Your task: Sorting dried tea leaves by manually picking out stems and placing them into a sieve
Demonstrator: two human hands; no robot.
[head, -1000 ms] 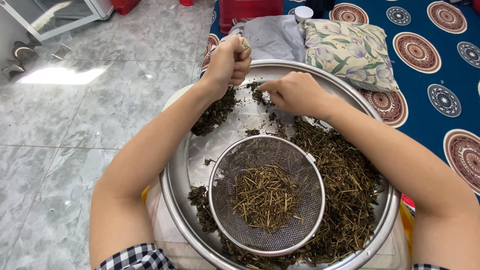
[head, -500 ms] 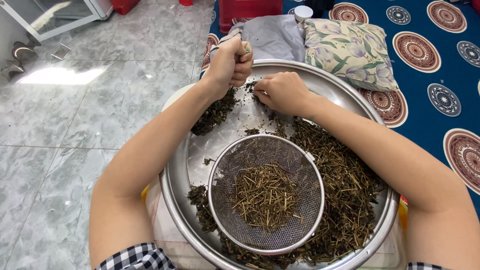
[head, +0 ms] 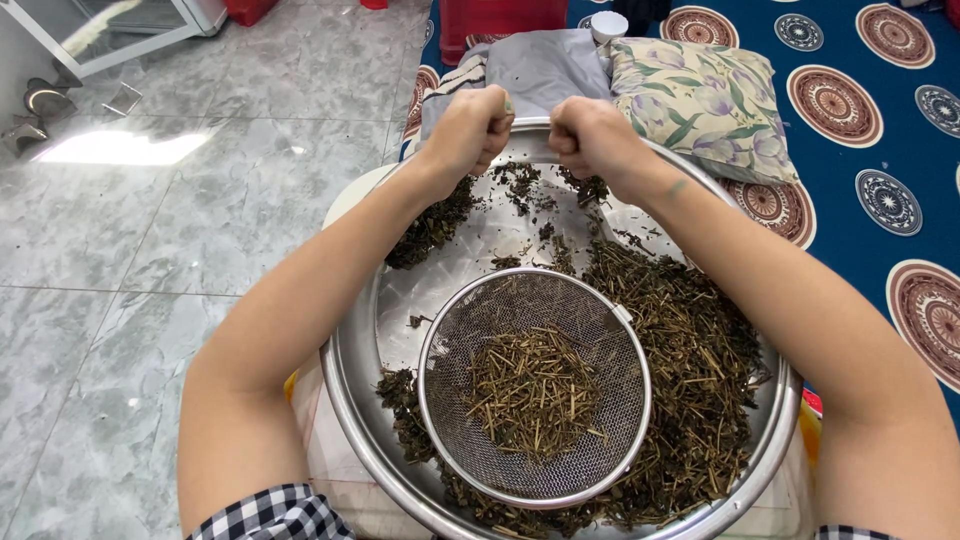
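Clenched into fists side by side, the left hand (head: 468,130) and right hand (head: 592,137) are held over the far rim of a large steel basin (head: 352,385). What each fist grips cannot be made out. Dried herb stems (head: 690,350) are heaped below the right hand, darker leaves (head: 432,228) below the left. A round wire sieve (head: 535,385) holding cut stems is seen nearer the body, between the forearms. A floral pillow (head: 700,100) lies just beyond the right hand.

Can't really see what my fingers (head: 497,112) are pinching, both fists are curled tight over it. The big metal basin (head: 352,375) runs off the bottom edge, and the sieve (head: 533,389) covers the herbs underneath.
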